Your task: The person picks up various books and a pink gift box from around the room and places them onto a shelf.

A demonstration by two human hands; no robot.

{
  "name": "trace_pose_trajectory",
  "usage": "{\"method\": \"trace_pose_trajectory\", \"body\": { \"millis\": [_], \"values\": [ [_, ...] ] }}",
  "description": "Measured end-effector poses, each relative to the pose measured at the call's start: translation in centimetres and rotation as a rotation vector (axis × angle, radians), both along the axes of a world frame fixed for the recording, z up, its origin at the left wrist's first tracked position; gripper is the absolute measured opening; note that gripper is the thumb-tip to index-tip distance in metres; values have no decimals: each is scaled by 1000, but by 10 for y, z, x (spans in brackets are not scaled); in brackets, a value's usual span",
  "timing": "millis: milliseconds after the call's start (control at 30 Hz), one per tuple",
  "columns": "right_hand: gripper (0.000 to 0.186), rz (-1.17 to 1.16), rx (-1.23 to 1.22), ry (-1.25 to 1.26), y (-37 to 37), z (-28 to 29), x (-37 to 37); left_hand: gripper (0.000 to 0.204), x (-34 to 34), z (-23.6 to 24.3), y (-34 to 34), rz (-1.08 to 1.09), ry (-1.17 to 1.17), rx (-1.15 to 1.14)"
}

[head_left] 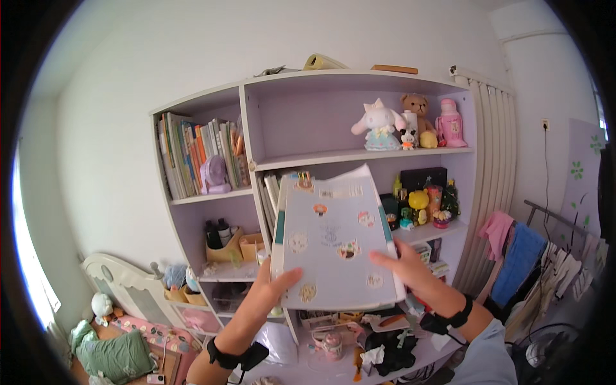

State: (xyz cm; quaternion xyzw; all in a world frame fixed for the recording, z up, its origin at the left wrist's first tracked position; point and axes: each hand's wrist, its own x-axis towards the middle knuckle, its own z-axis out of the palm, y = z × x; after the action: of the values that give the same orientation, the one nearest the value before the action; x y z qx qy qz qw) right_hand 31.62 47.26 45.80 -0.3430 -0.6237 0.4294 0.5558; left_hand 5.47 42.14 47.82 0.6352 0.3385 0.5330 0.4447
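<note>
A pale lavender-grey stack of books (330, 263) is held up in front of the shelves, with cartoon stickers scattered over the top cover. White page edges and teal bands show along its sides. My left hand (274, 282) grips the lower left edge, thumb lying on the cover. On the right edge, my right hand (405, 264) grips in the same way, its thumb also on the cover. The fingers of both hands are mostly hidden behind the stack.
Behind stands a white and lilac shelf unit (359, 155) with upright books (192, 151), a purple fan (215, 174), a plush figure (380, 125) and a pink bottle (451, 123). Below, the desk (301, 375) carries a pink cup (332, 345) and clutter. Clothes (518, 260) hang at right.
</note>
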Motion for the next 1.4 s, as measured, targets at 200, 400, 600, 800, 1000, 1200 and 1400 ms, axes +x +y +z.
{"method": "trace_pose_trajectory", "body": {
  "millis": [200, 400, 600, 800, 1000, 1200, 1400],
  "values": [
    [66, 65, -124, -83, 18, -77, 1, 63, -16, -67, 19, -10, 24, -233],
    [67, 101, -284, -83, -2, -149, -14, 61, -29, -156, 22, 15, 35, -403],
    [89, 74, -300, -365, -40, -178, -20, 73, -36, -246, -20, 49, -268, -819],
    [87, 181, -346, -568, -64, -220, -42, 78, -49, -332, -49, -72, -787, -687],
    [87, 321, -301, -614, -92, -238, -77, 69, -62, -331, -131, 343, -758, -766],
    [89, 430, -229, -585, -107, -250, -113, 66, -79, -327, -172, 413, -856, -662],
    [87, 638, -434, -529, -105, -288, -131, 54, -86, -358, -207, 593, -822, -761]
  ]
}}
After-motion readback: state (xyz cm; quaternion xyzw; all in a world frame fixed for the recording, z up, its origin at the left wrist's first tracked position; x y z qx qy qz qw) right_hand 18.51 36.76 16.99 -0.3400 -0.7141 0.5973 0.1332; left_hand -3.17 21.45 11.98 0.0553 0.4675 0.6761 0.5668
